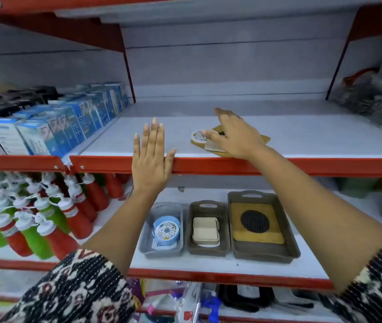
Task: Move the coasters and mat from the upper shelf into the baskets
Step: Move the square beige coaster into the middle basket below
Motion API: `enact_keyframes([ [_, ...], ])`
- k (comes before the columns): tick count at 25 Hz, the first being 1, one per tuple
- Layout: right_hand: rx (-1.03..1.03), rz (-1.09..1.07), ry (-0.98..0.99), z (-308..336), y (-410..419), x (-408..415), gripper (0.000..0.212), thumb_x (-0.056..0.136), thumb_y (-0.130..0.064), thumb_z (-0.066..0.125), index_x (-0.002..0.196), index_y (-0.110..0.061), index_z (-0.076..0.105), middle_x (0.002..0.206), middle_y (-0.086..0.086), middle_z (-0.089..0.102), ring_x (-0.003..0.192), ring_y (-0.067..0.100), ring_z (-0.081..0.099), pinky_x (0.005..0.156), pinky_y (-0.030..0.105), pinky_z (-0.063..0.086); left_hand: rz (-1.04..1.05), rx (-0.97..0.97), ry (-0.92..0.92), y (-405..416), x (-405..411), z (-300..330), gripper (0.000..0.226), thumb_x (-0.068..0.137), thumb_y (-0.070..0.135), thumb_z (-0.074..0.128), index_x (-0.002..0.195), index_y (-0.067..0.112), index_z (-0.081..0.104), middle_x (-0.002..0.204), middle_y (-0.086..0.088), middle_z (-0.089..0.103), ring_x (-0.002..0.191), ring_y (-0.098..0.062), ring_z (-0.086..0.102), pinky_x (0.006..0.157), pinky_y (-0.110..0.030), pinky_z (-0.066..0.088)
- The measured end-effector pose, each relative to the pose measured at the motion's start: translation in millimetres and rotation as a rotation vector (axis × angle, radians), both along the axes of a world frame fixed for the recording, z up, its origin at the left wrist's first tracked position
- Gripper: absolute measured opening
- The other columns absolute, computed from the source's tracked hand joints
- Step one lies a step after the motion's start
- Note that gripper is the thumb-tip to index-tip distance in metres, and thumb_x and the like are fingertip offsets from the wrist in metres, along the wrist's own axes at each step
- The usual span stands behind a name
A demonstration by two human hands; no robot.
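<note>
On the upper shelf lies a wooden mat with a round patterned coaster and a beige square coaster on top. My right hand hovers over them, fingers spread, thumb beside the round coaster, largely hiding the mat. My left hand is flat and open at the shelf's red front edge. Below stand three baskets: a grey one holding round blue coasters, a small brown one with beige square coasters, and a large brown one with a wooden mat.
Blue boxes line the upper shelf on the left. Red and green squeeze bottles fill the lower shelf's left side. Bagged dark goods sit at the upper right. A red upright divides the bays.
</note>
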State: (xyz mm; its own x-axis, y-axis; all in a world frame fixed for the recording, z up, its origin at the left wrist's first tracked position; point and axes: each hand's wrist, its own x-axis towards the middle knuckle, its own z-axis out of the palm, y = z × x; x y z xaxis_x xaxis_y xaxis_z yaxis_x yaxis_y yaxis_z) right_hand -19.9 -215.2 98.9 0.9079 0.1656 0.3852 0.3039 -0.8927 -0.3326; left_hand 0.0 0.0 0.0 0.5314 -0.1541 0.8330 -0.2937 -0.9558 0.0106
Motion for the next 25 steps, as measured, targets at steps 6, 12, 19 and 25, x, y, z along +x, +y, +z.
enact_keyframes([
  [6, -0.262, -0.052, 0.423, 10.3, -8.7, 41.8, 0.070, 0.070, -0.061, 0.063, 0.124, -0.017, 0.053, 0.125, 0.005, 0.057, 0.109, 0.026, 0.055, 0.093, 0.041, 0.048, 0.059, 0.030, -0.015, 4.0, 11.8, -23.5, 0.061, 0.099, 0.042, 0.014, 0.145, 0.003, 0.022, 0.153, -0.015, 0.024, 0.146, -0.018, -0.002, 0.118, -0.038, -0.002],
  [12, -0.335, 0.009, 0.576, 13.9, -12.3, 71.0, 0.076, 0.066, -0.062, 0.070, 0.126, -0.018, 0.055, 0.124, 0.003, 0.059, 0.108, 0.026, 0.057, 0.097, 0.042, 0.047, 0.100, 0.046, -0.220, 5.6, 28.0, -35.8, 0.059, 0.098, 0.041, 0.014, 0.149, 0.014, 0.007, 0.158, 0.005, -0.009, 0.145, -0.016, -0.005, 0.119, -0.039, -0.001],
  [19, -0.192, -0.040, 0.405, 12.6, -17.6, 79.8, 0.075, 0.056, -0.051, 0.082, 0.119, -0.021, 0.054, 0.122, -0.001, 0.057, 0.109, 0.023, 0.054, 0.091, 0.039, 0.048, 0.106, 0.008, -0.324, 4.9, 37.1, -40.8, 0.059, 0.096, 0.041, 0.010, 0.149, 0.017, 0.006, 0.158, 0.008, -0.006, 0.145, -0.015, -0.004, 0.119, -0.036, 0.000],
  [25, -0.100, -0.042, 0.302, 25.4, -21.7, 73.5, 0.039, 0.076, -0.026, 0.073, 0.113, -0.020, 0.061, 0.120, 0.000, 0.061, 0.108, 0.022, 0.057, 0.091, 0.038, 0.050, 0.104, 0.014, -0.316, 5.7, 37.2, -40.4, 0.058, 0.096, 0.040, 0.010, 0.150, 0.016, 0.006, 0.158, 0.008, -0.005, 0.145, -0.016, -0.002, 0.119, -0.037, 0.001],
])
